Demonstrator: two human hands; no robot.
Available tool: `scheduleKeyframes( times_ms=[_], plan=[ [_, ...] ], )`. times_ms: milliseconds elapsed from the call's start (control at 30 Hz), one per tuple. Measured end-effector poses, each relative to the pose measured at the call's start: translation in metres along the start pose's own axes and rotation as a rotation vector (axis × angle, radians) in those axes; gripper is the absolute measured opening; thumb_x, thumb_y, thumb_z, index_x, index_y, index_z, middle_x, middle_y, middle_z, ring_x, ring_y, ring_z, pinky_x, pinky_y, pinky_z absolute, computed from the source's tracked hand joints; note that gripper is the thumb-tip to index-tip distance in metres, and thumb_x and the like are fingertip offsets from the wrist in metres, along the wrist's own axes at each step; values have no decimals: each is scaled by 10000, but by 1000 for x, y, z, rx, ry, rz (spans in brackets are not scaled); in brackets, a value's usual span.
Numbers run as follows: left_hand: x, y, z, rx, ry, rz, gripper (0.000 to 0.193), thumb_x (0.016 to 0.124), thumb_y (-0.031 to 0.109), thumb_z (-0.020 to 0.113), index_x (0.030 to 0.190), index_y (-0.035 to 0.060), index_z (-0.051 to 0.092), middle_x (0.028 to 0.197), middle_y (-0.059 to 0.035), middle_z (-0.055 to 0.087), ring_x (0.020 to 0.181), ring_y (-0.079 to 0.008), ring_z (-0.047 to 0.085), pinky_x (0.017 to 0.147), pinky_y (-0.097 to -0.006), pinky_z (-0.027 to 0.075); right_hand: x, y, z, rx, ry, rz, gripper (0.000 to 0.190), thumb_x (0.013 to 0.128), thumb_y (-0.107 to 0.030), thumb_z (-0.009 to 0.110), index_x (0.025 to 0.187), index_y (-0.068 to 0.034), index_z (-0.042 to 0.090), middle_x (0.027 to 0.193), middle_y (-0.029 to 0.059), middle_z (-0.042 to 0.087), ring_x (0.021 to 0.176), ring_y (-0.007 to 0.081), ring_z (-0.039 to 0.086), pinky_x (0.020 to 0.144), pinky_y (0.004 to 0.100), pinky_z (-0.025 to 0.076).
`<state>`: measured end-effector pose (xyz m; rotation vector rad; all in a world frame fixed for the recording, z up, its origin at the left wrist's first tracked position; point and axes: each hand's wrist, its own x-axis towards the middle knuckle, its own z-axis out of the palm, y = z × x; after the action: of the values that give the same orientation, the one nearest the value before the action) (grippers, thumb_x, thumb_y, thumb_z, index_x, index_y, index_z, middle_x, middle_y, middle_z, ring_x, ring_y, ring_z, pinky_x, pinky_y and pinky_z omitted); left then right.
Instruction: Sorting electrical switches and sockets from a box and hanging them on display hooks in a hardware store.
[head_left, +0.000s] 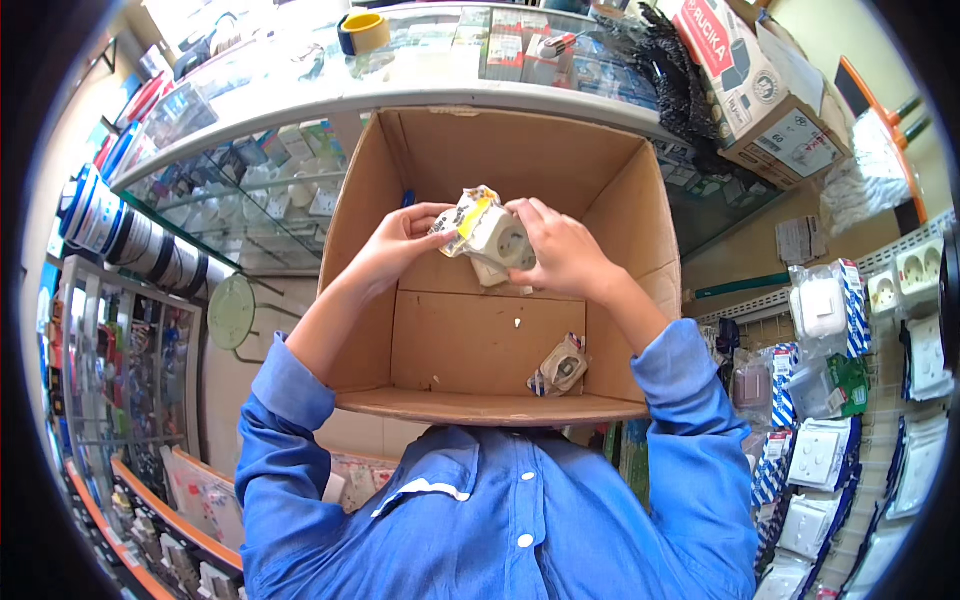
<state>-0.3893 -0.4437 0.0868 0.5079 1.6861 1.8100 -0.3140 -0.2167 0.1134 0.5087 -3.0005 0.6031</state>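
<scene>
Between both hands, over the open cardboard box (491, 341), is a white round power socket (496, 236) in clear plastic packaging with a yellow and black printed part. My left hand (401, 240) pinches the printed end of the packaging. Around the socket's right side curl the fingers of my right hand (559, 247). Partly hidden below them is another pale packaged item (491, 276). In the box's near right corner lies a packaged electrical fitting (561, 366). A small white bit (517, 323) rests on the cardboard.
Beyond the box stands a glass display counter (300, 124) with a yellow tape roll (365, 33) on top. A printed carton (765, 90) and black plastic (652, 67) are at the far right. Packaged switches (817, 454) hang on the right rack; a green stool (232, 311) stands left.
</scene>
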Motion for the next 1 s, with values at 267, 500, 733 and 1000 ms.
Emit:
scheduleKeyframes(
  times_ms=[267,500,733,1000],
  plan=[
    [-11,-1,18,10,-178,115,293,868,110,588,1119,-34,541,1036,-63,613,963,-99,567,881,-250,438,-17,-4,2,422,-45,155,855,717,-389,723,1339,12,293,1096,197,563,1005,273,575,827,351,480],
    [-18,12,20,47,-264,120,239,880,94,562,1087,-25,550,987,-34,614,915,-72,564,826,-226,450,-14,-7,-10,833,-18,145,454,766,-164,715,1161,-13,550,1015,74,575,873,119,553,739,268,480],
    [-21,15,23,147,-230,300,188,869,61,565,1043,-10,559,995,-37,590,929,-86,544,817,-247,453,-32,-42,-29,891,31,155,205,793,-174,689,926,-21,661,800,21,638,733,66,560,638,233,456],
    [-46,25,38,121,-220,323,232,833,31,601,1058,-19,570,1016,-58,605,933,-109,563,811,-251,467,-61,-68,-38,543,264,50,173,765,-118,677,920,-41,660,794,82,582,736,188,577,672,293,463]
  ],
)
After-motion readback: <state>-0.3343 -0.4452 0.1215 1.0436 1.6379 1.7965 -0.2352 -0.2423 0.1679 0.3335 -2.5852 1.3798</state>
